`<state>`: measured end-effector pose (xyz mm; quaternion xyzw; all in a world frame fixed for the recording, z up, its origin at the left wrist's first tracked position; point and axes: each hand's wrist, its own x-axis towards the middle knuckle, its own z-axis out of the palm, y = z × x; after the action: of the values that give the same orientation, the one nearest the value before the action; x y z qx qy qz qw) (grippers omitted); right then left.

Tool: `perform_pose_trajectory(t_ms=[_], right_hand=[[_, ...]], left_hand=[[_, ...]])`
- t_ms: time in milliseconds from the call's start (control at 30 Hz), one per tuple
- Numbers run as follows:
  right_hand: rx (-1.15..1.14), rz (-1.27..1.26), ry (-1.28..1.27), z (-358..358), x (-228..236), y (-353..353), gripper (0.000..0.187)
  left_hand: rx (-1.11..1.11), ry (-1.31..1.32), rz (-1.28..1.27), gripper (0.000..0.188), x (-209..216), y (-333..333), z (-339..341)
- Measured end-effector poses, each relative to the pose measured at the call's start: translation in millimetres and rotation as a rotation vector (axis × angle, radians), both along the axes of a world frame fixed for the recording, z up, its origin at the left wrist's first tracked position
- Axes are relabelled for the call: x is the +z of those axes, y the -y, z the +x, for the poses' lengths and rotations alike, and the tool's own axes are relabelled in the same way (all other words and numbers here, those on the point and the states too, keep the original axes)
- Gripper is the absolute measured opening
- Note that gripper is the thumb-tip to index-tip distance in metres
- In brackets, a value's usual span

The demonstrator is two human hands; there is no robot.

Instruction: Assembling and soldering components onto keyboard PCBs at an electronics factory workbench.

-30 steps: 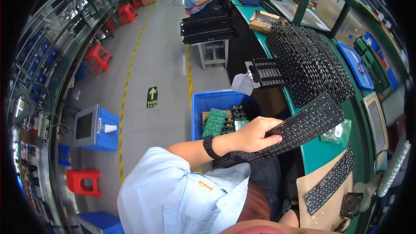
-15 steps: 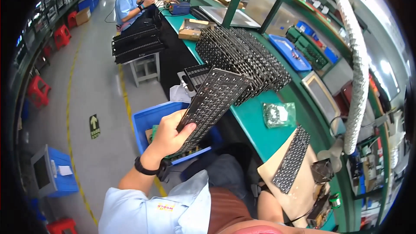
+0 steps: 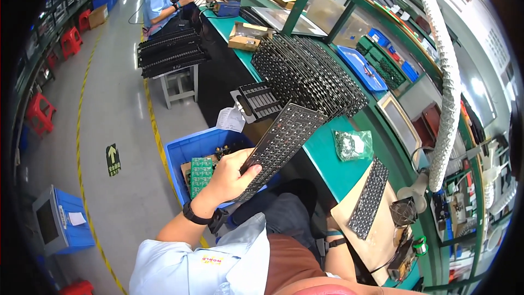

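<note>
My left hand (image 3: 233,177) grips the lower end of a long black keyboard circuit board (image 3: 286,145). The board is tilted up, its far end close to a large stack of similar boards (image 3: 305,74) on the green bench. My right hand (image 3: 332,224) is low by the bench edge, a strap round its wrist; its fingers are mostly hidden. Beside it, another keyboard board (image 3: 369,199) lies face up on a brown cardboard sheet (image 3: 343,207).
Below my left hand stands a blue bin (image 3: 177,150) with green circuit boards (image 3: 201,175). A plastic bag of small parts (image 3: 353,145), a small fan (image 3: 404,211) and a solder spool (image 3: 420,246) sit on the bench. A flexible duct (image 3: 447,87) hangs at right; a co-worker (image 3: 161,3) sits beyond.
My left hand and the held board have shifted right, uncovering more of the blue bin. My right wrist and its strap have come into view. The head view has shifted slightly.
</note>
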<state>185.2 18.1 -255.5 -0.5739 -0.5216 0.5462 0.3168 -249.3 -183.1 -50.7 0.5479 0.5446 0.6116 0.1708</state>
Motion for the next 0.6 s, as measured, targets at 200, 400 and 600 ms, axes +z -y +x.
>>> perform_pose_trajectory(t_ms=[200,400,600], right_hand=[[0.232,-0.059,0.014,-35,80,88,0.027],[0.259,0.028,0.064,-29,177,157,0.012],[-0.494,0.516,0.393,41,171,156,0.024]], left_hand=[[-0.025,0.018,0.008,0.024,-1,-10,-1],[-0.13,0.034,-0.008,0.025,-1,-33,8],[-0.323,0.001,-0.188,0.02,8,-58,25]])
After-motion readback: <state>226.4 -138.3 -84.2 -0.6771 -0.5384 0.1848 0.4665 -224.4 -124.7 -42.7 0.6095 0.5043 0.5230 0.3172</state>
